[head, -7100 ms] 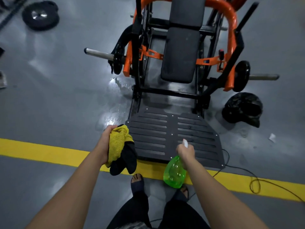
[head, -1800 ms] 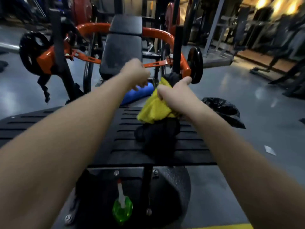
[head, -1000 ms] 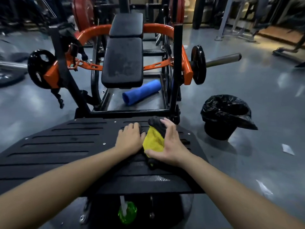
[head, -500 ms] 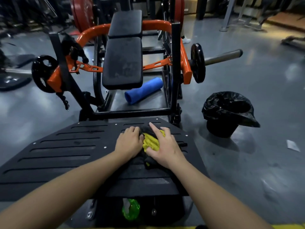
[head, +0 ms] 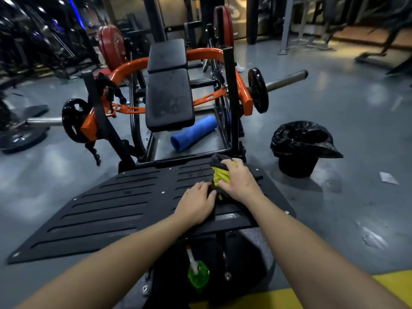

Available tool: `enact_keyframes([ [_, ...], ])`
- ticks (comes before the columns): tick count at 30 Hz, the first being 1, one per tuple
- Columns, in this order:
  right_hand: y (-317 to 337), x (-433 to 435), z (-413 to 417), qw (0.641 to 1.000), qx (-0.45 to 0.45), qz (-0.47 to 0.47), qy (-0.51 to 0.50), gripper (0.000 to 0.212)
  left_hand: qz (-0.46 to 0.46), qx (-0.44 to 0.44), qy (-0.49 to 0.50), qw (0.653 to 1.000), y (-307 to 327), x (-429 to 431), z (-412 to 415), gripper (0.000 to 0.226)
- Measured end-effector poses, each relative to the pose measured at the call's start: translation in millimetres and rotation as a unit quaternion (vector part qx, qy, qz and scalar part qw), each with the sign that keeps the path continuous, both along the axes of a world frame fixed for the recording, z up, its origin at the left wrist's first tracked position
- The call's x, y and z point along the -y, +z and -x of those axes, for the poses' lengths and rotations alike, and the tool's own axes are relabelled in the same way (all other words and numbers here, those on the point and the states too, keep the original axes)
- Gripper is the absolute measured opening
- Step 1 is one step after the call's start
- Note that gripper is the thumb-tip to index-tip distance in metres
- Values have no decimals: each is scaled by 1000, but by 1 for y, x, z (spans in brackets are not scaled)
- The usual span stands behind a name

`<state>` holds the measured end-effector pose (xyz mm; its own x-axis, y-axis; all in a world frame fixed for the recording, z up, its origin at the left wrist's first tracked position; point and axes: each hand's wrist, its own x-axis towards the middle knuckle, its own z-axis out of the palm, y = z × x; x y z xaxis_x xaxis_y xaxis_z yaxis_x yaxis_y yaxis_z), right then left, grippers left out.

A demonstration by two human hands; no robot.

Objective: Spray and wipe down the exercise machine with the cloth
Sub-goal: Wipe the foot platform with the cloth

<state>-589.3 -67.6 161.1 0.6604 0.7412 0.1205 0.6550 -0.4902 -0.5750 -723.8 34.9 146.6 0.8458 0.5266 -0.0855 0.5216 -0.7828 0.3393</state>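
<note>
The cloth (head: pixel 220 177) is yellow with a black part. The footplate (head: pixel 124 206) is black with rows of long slots, the frame (head: pixel 244 94) is orange and the pads (head: pixel 169 101) are black. Blue roll (head: pixel 192 136) just beyond, green spray bottle (head: pixel 198 274) near, shiny grey floor (head: pixel 334 103) with a yellow stripe (head: pixel 392 284), red plates (head: pixel 111 47) far back.

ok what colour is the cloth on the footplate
The cloth is yellow with a black part, shown best in the head view.
</note>
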Motion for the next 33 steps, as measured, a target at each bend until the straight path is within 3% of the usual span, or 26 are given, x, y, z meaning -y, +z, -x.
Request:
enact_keyframes([
  [4,13,18,4,998,-51,-36,-20,55,10,-47,5,999,0,-1,-1,76],
  [9,42,55,16,996,-67,12,-51,43,18,-95,-13,995,7,3,5,79],
  [18,60,77,46,984,-50,79,-153,48,14,-113,-22,993,14,9,11,79],
  [20,49,75,56,978,7,123,-166,57,9,-106,-23,994,11,6,11,78],
  [23,27,83,70,968,106,159,-162,96,0,-101,-27,994,4,3,8,77],
  [25,20,84,68,969,113,161,-149,105,-2,-102,-26,994,2,2,8,78],
  [30,13,74,42,984,64,82,-145,76,-7,-97,-24,995,3,3,7,79],
  [33,11,62,21,987,36,66,-142,71,-2,-96,-21,995,4,5,9,78],
])
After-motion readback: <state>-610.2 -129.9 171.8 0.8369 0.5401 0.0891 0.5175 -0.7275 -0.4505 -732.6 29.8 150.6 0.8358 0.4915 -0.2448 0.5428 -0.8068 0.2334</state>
